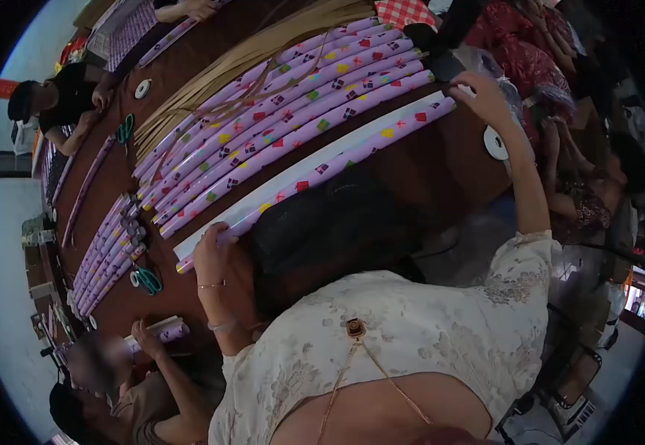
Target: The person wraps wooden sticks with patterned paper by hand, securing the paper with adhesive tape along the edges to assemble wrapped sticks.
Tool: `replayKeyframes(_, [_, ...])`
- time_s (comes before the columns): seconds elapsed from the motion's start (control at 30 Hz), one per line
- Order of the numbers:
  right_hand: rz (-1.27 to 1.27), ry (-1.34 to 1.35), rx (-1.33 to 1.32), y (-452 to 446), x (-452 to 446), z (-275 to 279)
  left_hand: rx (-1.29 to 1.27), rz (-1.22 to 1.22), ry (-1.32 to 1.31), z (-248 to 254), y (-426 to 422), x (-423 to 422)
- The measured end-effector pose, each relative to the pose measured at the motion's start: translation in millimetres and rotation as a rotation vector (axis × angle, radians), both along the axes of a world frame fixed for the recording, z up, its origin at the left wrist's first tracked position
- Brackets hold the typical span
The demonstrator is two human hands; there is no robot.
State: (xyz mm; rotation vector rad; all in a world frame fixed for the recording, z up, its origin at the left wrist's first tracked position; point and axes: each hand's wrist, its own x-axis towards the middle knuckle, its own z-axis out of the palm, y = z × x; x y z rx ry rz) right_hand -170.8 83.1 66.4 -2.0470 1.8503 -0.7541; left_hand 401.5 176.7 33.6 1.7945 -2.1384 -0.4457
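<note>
A long sheet of purple patterned wrapping paper (322,178) lies across the table in front of me, partly rolled, with a white strip of its back side showing. At its near left end, my left hand (213,248) has its fingers curled over the roll. My right hand (479,98) is at the far right end, thumb and fingers closed on the paper's edge. Just beyond the sheet, several finished-looking purple rolls (293,126) lie side by side, with brown paper strips (211,89) behind and partly over them.
Shorter purple rolls (107,256) are stacked at the left, near teal scissors (146,280); a second teal pair (125,130) lies farther back. A white tape spool (494,143) is by my right forearm. Black fabric (337,222) lies before me. Other people sit around the brown table (456,163).
</note>
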Motion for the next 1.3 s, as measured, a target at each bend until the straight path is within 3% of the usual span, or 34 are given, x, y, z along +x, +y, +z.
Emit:
replayKeyframes(0.1, [0.453,0.186,-0.083,8,57,-17,0.014,-0.005,0.008,0,-1,1])
replayKeyframes(0.13, [0.411,0.163,0.117,12,73,-15,-0.008,-0.024,0.027,0,-1,1])
replayKeyframes(0.27, [0.458,0.305,0.054,1,82,-37,-0.012,0.005,-0.016,-4,1,1])
replayKeyframes(0.83, [0.391,0.372,0.115,9,95,-38,-0.131,0.002,-0.195,-21,10,-3])
replayKeyframes(0.93, [0.383,0.508,-0.038,21,114,-14,-0.186,0.02,-0.189,-26,13,-5])
replayKeyframes(1.0, [0.391,0.346,-0.136,35,145,24,-0.185,0.026,-0.193,-24,16,-8])
replayKeyframes(1.1, [0.581,0.047,-0.656,87,185,105,-0.181,0.051,-0.216,-26,17,-10])
replayKeyframes(1.13, [0.542,-0.212,-0.787,118,197,119,-0.175,0.05,-0.2,-24,17,-10])
replayKeyframes(1.17, [0.809,-0.335,-0.942,127,196,143,-0.171,0.059,-0.209,-25,18,-9])
replayKeyframes(1.23, [0.86,-0.46,-1.271,156,187,150,-0.224,0.043,-0.201,-28,17,-8])
replayKeyframes(1.3, [0.853,-0.468,-1.285,169,181,150,-0.222,0.033,-0.2,-26,18,-9])
